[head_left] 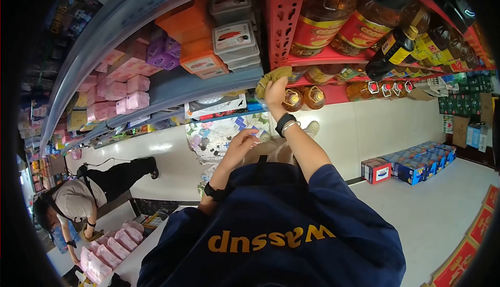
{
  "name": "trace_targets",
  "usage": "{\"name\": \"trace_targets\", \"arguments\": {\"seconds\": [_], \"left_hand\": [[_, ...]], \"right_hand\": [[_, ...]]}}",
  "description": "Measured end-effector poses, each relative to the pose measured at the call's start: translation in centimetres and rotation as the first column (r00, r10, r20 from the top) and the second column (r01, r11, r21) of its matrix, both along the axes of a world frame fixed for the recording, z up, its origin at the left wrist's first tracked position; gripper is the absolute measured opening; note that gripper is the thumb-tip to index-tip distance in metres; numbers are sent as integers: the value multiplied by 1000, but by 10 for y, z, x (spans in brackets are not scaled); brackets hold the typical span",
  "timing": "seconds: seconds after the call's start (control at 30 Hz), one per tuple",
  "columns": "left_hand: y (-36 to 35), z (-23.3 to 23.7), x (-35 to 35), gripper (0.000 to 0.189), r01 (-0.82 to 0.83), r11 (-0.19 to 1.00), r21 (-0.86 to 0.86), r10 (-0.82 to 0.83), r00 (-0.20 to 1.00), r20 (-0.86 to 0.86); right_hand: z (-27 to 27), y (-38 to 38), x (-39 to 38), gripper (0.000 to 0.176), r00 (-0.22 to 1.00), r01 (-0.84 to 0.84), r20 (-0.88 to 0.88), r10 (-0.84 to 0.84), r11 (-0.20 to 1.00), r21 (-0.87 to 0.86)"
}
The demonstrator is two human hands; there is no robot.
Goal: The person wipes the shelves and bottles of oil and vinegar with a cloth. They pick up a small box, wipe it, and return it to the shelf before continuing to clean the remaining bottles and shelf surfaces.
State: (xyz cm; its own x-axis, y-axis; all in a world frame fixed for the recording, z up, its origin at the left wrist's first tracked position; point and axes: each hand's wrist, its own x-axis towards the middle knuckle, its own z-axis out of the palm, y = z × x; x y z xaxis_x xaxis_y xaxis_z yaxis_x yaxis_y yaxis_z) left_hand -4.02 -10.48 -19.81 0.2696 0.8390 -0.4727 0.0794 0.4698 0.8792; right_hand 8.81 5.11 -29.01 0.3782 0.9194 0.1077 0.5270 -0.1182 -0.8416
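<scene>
My right hand [276, 91], with a black band and bracelets at its wrist, is closed on an olive-yellow cloth [264, 84]. The cloth is pressed against the end of the shelving, where the blue-grey shelf [192, 86] meets the red rack [284, 16]. My left hand [240, 147] is held in front of my body, holding nothing, its fingers loosely bent and apart. Close to the right hand, two oil bottles [313, 98] stand low on the red rack. Clear-lidded boxes [235, 42] and orange boxes [199, 57] sit on the shelf above.
Pink packs [136, 99] fill the shelf on the left. Large oil bottles [320, 18] and a dark sauce bottle [390, 52] stand on the red rack. Blue cartons [422, 162] line the right side. Another person [78, 198] bends over pink packs [112, 250] at lower left.
</scene>
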Motion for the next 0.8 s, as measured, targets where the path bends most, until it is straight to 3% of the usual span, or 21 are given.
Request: {"name": "trace_targets", "arguments": {"seconds": [0.07, 0.17, 0.27, 0.33, 0.53, 0.6, 0.63, 0.7, 0.73, 0.77, 0.8], "left_hand": [[0, 0, -1, 27, -28, 1000, 0, 28, 1000, 15], [1, -3, -2, 26, -60, 998, -20, 61, 998, 32], [1, -5, -1, 25, -53, 998, -28, 54, 998, 36], [2, -6, 0, 26, -34, 999, -27, 35, 999, 30], [1, -7, 2, 28, -16, 998, -54, 16, 1000, 0], [1, -7, 2, 28, -18, 998, -65, 18, 1000, -12], [1, -8, 0, 28, -46, 997, -67, 46, 999, -1], [2, -6, -6, 28, -69, 996, -65, 69, 998, 7], [3, -4, -11, 28, -89, 995, -53, 88, 996, -18], [4, -1, -15, 28, -110, 993, -41, 108, 993, -43], [6, -1, -16, 28, -111, 993, -39, 109, 993, -45]], "right_hand": [[0, -1, 4, 26, 1000, 2, -11, -3, 998, -64], [49, 1, 3, 29, 999, 32, -2, -33, 974, 224], [71, 7, -9, 32, 998, 64, -27, -60, 972, 228], [63, 8, -14, 31, 998, 61, -8, -61, 961, 270], [22, 1, -18, 26, 984, -51, 179, 17, 981, 188], [11, -1, -18, 29, 994, -84, 68, 82, 996, 20], [1, -1, -18, 29, 994, -87, 65, 86, 996, 17], [-22, 8, -11, 37, 976, -49, -219, -14, 959, -281], [-42, 13, -5, 37, 975, -49, -221, -14, 959, -279], [-69, 18, 4, 44, 798, -117, -597, -82, 950, -288], [-101, 23, 15, 52, 480, -186, -864, -151, 945, -268]]}}
